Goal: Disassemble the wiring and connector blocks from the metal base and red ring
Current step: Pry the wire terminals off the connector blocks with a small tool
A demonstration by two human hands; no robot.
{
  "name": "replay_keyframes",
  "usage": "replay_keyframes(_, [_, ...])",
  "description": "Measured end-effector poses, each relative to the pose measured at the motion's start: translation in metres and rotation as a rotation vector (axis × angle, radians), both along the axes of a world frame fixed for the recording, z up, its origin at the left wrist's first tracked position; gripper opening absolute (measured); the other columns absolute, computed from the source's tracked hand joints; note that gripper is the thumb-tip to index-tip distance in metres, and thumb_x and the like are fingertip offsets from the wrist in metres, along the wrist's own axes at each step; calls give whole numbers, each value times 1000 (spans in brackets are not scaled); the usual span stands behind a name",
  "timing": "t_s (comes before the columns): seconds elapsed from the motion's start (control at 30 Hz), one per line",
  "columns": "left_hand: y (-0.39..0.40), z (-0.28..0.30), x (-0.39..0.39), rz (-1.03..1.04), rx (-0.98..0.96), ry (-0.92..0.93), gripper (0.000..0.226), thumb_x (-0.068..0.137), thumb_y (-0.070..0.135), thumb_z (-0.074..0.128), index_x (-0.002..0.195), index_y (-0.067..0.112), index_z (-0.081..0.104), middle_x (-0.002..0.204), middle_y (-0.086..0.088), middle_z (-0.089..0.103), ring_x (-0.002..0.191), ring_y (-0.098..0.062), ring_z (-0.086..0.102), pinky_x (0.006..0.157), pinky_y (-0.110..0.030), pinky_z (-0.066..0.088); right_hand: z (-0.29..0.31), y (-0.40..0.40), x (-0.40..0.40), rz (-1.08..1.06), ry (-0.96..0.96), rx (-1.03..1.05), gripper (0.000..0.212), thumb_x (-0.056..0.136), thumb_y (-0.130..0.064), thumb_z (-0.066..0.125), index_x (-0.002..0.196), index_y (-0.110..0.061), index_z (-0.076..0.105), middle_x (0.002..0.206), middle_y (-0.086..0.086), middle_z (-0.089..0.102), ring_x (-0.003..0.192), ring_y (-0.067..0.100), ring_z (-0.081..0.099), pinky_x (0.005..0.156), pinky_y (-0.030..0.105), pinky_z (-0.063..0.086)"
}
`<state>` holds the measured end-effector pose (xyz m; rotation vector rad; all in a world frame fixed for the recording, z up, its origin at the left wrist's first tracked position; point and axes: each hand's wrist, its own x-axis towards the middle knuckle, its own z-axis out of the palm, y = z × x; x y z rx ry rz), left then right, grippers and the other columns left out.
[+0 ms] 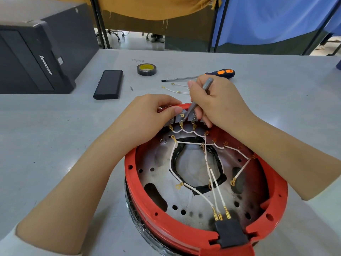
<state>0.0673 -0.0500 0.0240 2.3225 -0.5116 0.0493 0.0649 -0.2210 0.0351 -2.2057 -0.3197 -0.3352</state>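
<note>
Risk item: your right hand (pixel 215 104) fingers grip grey tool (pixel 200 97) at connector blocks (pixel 186 118); left hand (pixel 153 117) fingers pinch red ring (pixel 184 235) far rim. Slip → bent terminals, torn white wires (pixel 212 174).

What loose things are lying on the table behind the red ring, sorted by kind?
Screwdrivers: 1
Tape rolls: 1
Black cases: 1
Loose white wires: 2
Small bits: 1
Total: 6
</note>
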Motion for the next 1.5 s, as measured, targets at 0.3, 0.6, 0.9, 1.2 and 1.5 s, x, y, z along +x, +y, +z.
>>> replay_keyframes(0.3, [-1, 0, 2, 9, 23, -11, 24, 91, 43, 53, 110, 37, 66, 93, 19, 67, 88, 5, 58, 73, -8, 40, 5, 0, 8, 15, 115, 17, 33, 101, -24, 40, 70, -10, 44, 44, 4, 53, 27, 15, 39, 40, 23, 38])
replay_keyframes(0.6, [-2, 1, 5, 6, 55, -37, 22, 90, 41, 56, 107, 35, 68, 92, 18, 68, 83, 6, 57, 65, -1, 36, 7, 0, 11, 30, 138, 3, 32, 101, -21, 39, 73, -7, 44, 45, 6, 53, 26, 14, 39, 37, 18, 37])
replay_keyframes(0.9, [-2, 1, 6, -6, 67, -62, 20, 90, 39, 57, 106, 32, 68, 88, 19, 66, 79, 12, 54, 65, 3, 34, 8, -1, 13, 34, 169, 19, 35, 101, -20, 38, 67, -10, 42, 43, 4, 52, 25, 13, 40, 37, 18, 36])
replay_keyframes(1.2, [0, 2, 3, -10, -10, 0, 20, 90, 37, 57, 107, 33, 68, 94, 18, 68, 89, 8, 58, 69, 0, 37, 5, 1, 10, -5, 90, -23, 39, 100, -24, 40, 64, -11, 44, 40, 0, 52, 27, 13, 41, 41, 23, 40])
replay_keyframes(1.5, [1, -2, 1, 66, -64, 25, 28, 90, 43, 55, 115, 35, 62, 95, 17, 67, 77, 8, 58, 70, -12, 42, 2, -1, -1, 2, -21, 57, 43, 101, -30, 41, 73, 1, 52, 44, 2, 51, 28, 8, 42, 38, 15, 35])
